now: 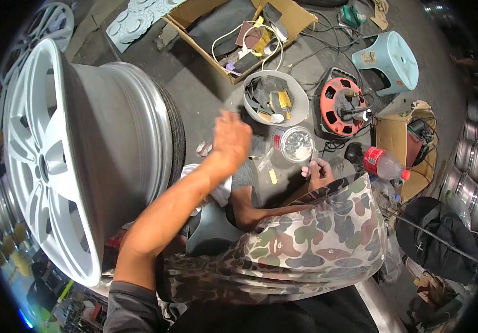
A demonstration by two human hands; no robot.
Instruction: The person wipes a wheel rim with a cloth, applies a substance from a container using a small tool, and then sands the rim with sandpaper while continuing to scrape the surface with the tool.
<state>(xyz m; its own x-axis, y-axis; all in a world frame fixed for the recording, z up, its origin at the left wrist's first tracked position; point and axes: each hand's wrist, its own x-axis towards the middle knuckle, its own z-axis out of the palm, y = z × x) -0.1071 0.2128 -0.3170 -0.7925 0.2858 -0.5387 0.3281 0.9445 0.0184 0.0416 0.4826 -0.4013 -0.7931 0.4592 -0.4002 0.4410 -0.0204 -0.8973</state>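
My left hand is raised over the floor between the wheel and the white bucket. Its fingers are blurred by motion, and I cannot make out anything in them. Close to the clear plastic jar, my right hand has its fingertips pressed together on something thin that I cannot identify. Whitish material shows inside the jar, which has a red label. A large silver alloy wheel stands on edge at the left. The white bucket holds dark scraps and a yellow piece.
A cardboard box with cables and sheets lies at the top. Right of the bucket are a red cable reel, a light-blue stool, a red-capped bottle and another cardboard box. Camouflage fabric covers my lap.
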